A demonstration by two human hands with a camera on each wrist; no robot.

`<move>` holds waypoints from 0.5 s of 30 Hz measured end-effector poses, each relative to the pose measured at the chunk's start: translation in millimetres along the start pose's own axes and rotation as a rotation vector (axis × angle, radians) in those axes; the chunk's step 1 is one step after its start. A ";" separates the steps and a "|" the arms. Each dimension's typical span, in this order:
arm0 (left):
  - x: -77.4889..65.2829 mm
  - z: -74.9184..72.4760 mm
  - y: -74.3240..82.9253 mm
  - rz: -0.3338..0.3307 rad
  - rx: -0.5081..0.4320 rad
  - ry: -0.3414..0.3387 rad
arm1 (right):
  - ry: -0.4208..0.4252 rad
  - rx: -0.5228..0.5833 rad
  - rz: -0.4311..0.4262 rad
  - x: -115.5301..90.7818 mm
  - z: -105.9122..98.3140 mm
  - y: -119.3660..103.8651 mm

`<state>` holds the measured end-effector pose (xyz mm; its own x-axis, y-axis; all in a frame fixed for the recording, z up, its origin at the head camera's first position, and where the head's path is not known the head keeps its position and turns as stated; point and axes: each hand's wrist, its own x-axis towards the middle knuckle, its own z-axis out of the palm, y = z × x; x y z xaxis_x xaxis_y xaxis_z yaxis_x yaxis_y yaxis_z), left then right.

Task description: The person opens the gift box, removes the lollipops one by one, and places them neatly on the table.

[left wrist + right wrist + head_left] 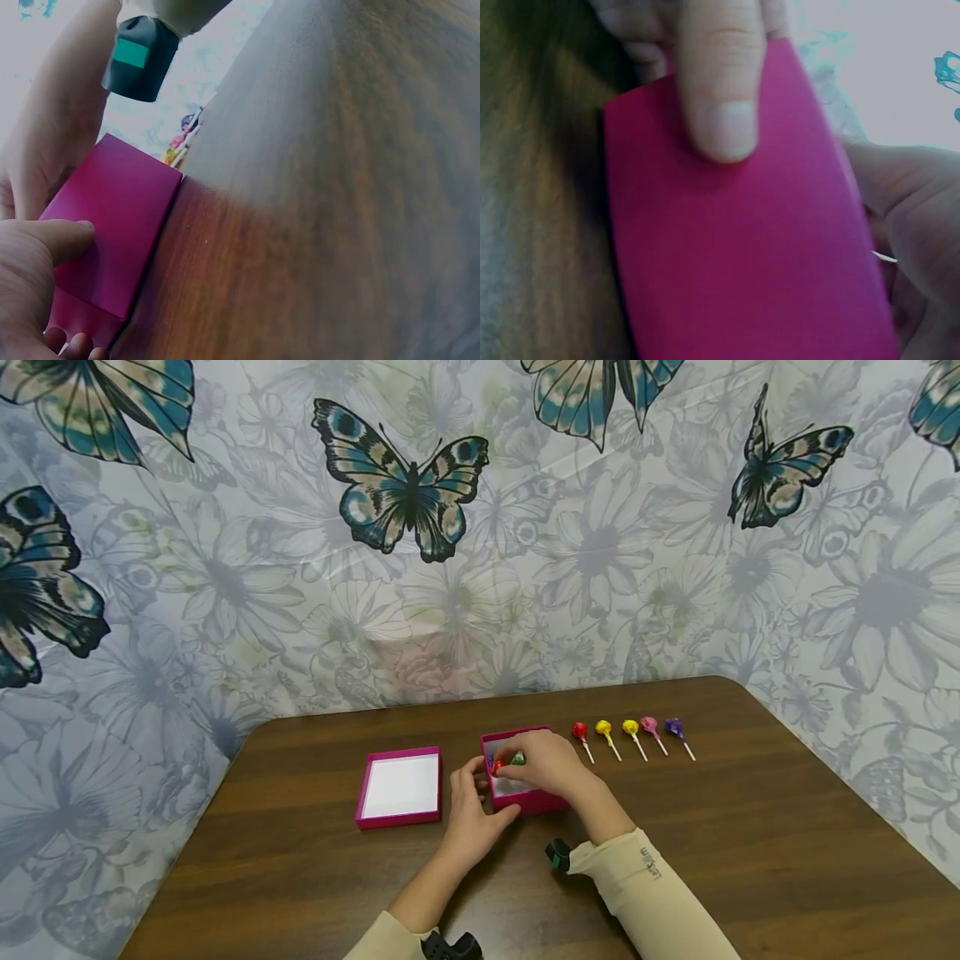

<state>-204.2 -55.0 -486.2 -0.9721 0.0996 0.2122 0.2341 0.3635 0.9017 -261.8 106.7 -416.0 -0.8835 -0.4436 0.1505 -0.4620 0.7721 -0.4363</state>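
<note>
A pink box (pixel 540 802) with a white inside stands on the table. My left hand (pixel 472 822) grips its near left corner, with the thumb (pixel 71 238) on the front wall and the other fingers on the left side. Over the box, my right hand (pixel 551 762) reaches in from the right and pinches what looks like a red lollipop (pixel 497 767). A green wrapped lollipop (pixel 517 758) shows beside the fingertips. In the right wrist view a white stick (pixel 885 257) peeks out by the right hand; most of the box's contents are hidden.
The pink box lid (pixel 397 818) lies to the left, white inside up. Right of the box, a row of lollipops runs from a red one (pixel 580 731) to a purple one (pixel 674 727). The brown table (pixel 750 827) meets a butterfly-patterned wall covering behind.
</note>
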 end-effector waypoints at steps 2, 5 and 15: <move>0.1 0.7 0.5 -0.003 -0.004 0.007 | 0.050 0.008 -0.013 -0.6 -2.8 0.9; 0.7 1.6 1.3 -0.001 -0.002 0.021 | 0.124 0.020 -0.032 -1.8 -8.4 2.0; 0.9 1.0 1.1 -0.005 0.020 0.038 | 0.253 0.068 -0.040 -9.1 -30.1 2.0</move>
<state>-204.9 -53.6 -485.4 -0.9729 0.0626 0.2227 0.2295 0.3827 0.8949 -257.0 126.0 -391.6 -0.8596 -0.3388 0.3826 -0.4986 0.7200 -0.4827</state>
